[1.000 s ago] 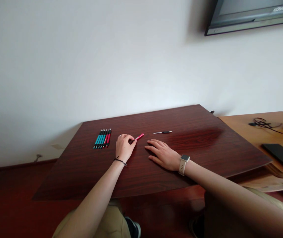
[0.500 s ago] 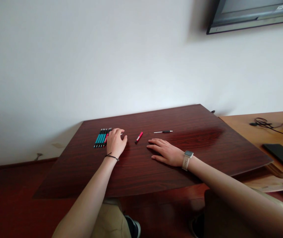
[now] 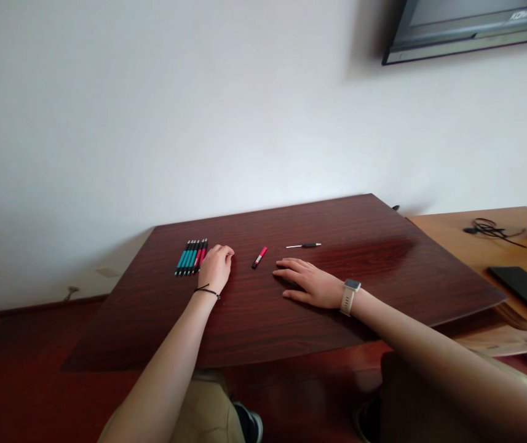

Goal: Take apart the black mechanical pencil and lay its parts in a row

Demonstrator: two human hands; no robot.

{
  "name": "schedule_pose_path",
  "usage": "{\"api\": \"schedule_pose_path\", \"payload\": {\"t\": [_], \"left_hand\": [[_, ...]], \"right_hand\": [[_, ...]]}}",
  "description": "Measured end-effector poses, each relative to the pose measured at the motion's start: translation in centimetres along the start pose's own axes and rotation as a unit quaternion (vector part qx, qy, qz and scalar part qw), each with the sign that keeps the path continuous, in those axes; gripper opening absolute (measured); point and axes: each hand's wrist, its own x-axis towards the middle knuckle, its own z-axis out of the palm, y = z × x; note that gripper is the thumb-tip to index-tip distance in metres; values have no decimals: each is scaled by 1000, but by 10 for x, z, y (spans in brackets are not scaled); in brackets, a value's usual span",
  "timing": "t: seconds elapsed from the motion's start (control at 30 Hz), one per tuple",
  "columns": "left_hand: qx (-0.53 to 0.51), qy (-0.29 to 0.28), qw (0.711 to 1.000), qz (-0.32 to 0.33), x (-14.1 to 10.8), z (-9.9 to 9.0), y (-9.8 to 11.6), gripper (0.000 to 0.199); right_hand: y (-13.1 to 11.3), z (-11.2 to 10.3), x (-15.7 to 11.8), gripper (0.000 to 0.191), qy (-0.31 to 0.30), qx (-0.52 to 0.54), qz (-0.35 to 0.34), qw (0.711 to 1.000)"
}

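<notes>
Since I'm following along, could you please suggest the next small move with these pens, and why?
Perhaps the right hand should take the loose pink pen piece: it lies on the table near that hand, which is open and holds nothing, while the left hand is curled beside the row of pens.

There are four teal pens (image 3: 187,259), two red pens (image 3: 203,253), one short red barrel (image 3: 259,258), one slim black-gripped piece (image 3: 310,245), one left hand (image 3: 216,266), one right hand (image 3: 317,288), one wristwatch (image 3: 348,298), one bracelet (image 3: 207,291), one television (image 3: 466,40) and one dark table (image 3: 263,335).
</notes>
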Motion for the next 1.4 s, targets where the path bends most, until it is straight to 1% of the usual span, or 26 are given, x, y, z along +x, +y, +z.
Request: {"api": "schedule_pose_path", "payload": {"t": [0.07, 0.13, 0.23, 0.3, 0.37, 0.43, 0.53, 0.6, 0.7, 0.87, 0.97, 1.07, 1.2, 1.4], "left_hand": [[3, 0, 1000, -7, -1, -2, 1, 18], [2, 2, 1000, -8, -3, -3, 3, 17], [-12, 13, 1000, -5, -5, -2, 8, 14], [-33, 27, 999, -5, -5, -2, 14, 13], [-60, 38, 997, -2, -6, -3, 20, 13], [-91, 41, 995, 12, -7, -4, 28, 14], [-126, 45, 990, 43, -8, -7, 38, 17], [-143, 49, 986, 63, -9, -11, 45, 19], [-165, 43, 982, 81, -9, -15, 54, 19], [-193, 25, 977, 93, -10, -16, 67, 20], [-215, 17, 972, 96, -11, -13, 70, 22], [-225, 20, 969, 103, -13, -9, 71, 20], [-231, 19, 966, 112, -15, -6, 71, 13], [-237, 32, 963, 121, -17, -2, 71, 17]], "right_hand": [[2, -10, 0, 62, -12, 53, -3, 998], [5, -24, -1, 58, -19, 115, 11, 993], [14, -43, -4, 39, -7, 184, 48, 982], [20, -51, -7, 26, -12, 194, 39, 980], [25, -55, -10, 17, -30, 188, 20, 981], [27, -55, -13, 17, -45, 173, 24, 984], [25, -51, -15, 23, -53, 137, 57, 987], [24, -48, -14, 18, -55, 124, 66, 989], [25, -45, -11, 9, -53, 125, 62, 989], [27, -43, -8, 11, -32, 77, 57, 995], [24, -41, -8, 18, -19, 36, 67, 997], [20, -39, -7, 23, -14, -5, 73, 997], [21, -35, -6, 19, -2, -32, 73, 997], [27, -30, -9, 16, 17, -27, 64, 997]]}}
